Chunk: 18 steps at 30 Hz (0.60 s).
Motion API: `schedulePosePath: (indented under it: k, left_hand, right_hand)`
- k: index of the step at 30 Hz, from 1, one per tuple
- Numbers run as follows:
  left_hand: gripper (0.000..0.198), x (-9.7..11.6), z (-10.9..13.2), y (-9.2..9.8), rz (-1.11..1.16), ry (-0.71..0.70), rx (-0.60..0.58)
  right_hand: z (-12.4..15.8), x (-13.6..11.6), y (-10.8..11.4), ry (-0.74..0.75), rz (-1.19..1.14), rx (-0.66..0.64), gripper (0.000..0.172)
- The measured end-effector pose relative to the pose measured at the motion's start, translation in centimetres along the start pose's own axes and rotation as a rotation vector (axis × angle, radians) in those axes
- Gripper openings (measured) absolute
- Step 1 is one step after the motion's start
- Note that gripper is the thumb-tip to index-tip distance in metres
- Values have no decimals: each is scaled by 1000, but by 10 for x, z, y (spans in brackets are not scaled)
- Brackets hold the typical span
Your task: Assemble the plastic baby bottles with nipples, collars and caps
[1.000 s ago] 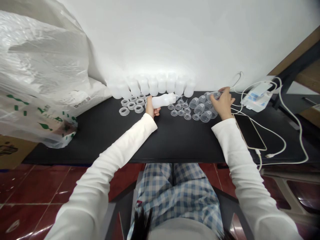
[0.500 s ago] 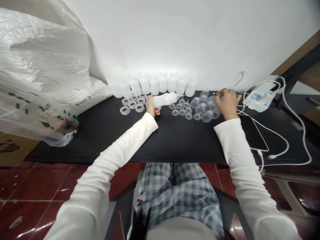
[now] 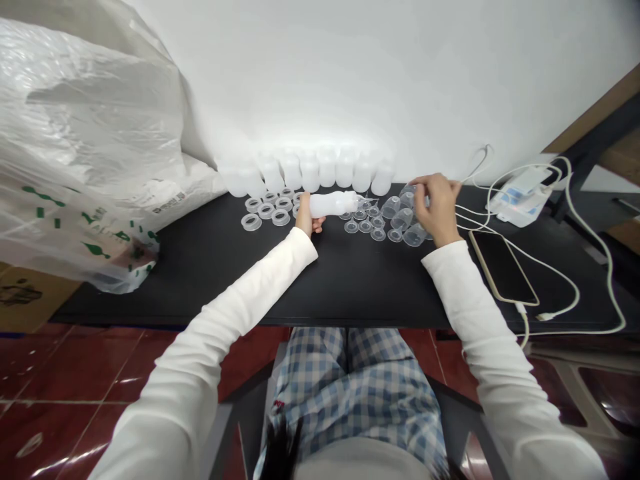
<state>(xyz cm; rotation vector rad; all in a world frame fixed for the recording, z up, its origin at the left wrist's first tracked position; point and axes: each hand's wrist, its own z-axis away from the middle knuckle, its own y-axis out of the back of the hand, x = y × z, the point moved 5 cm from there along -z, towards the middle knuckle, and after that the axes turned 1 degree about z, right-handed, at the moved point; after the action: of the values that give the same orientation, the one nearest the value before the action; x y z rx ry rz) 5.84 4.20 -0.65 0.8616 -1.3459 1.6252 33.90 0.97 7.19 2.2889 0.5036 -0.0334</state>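
Translucent plastic bottle lies clasped in the left hand, the right hand curling over clear plastic cups, its grip unclear, upright bottles lined up behind.

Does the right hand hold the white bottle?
No, the left hand grips the bottle, while the right hand is at the clear cups.

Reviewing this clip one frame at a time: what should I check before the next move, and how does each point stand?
Left hand grip on the white plastic bottle: ok, held lying on its side.
Right hand holding a clear plastic cup: cannot tell, fingers hide it.
Plastic rings: ok, lying apart from both hands.
White cable: not ok, runs up close to the right hand.
Phone: ok, lying away from both hands.
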Motion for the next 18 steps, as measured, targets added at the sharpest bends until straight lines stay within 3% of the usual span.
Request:
schedulePosePath:
  k: [3,7,18]
  left_hand:
    - [54,0,3,-4,-62,-21,-21]
    - [52,1,7,-8,-130,-47,-19]
    - [51,0,8,-9,-185,-81,-29]
  right_hand:
    - [6,-34,-3,156,-56,-73,39]
    - [12,-58,-12,269,-99,-153,39]
    - [14,-70,-28,350,-279,-148,16]
